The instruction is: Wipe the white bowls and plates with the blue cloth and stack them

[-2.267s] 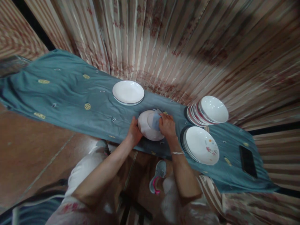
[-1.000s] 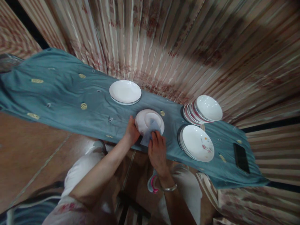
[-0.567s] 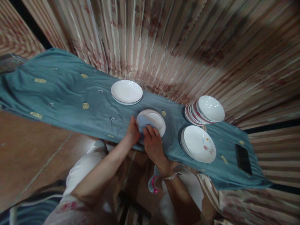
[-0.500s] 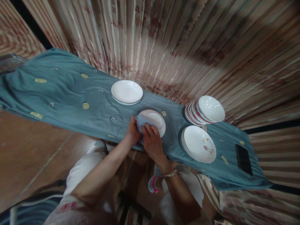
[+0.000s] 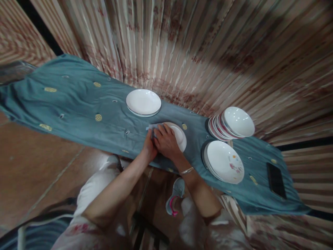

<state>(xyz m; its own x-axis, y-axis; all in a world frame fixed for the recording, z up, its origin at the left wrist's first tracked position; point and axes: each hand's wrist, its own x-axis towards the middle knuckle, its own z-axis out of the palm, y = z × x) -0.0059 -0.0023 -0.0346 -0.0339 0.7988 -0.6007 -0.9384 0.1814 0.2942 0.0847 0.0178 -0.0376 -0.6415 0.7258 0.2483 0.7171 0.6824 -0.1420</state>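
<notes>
A white plate [image 5: 179,135] lies on the teal cloth [image 5: 78,107] near its front edge. My left hand [image 5: 148,150] grips the plate's left rim, fingers curled. My right hand [image 5: 166,141] lies over the plate's left half and presses a pale blue wiping cloth [image 5: 153,127] against it; only a corner of the cloth sticks out past the fingers. A silver bangle sits on my right wrist.
A short stack of white plates [image 5: 143,102] lies behind. To the right are a stack of flowered plates [image 5: 224,162] and a leaning stack of bowls [image 5: 234,123]. A black phone [image 5: 276,180] lies far right. Striped curtain behind; my knees and a shoe [image 5: 174,194] below.
My right hand slid with the wiping cloth from the plate's near edge round to its left and far side. The left hand kept its hold on the rim.
</notes>
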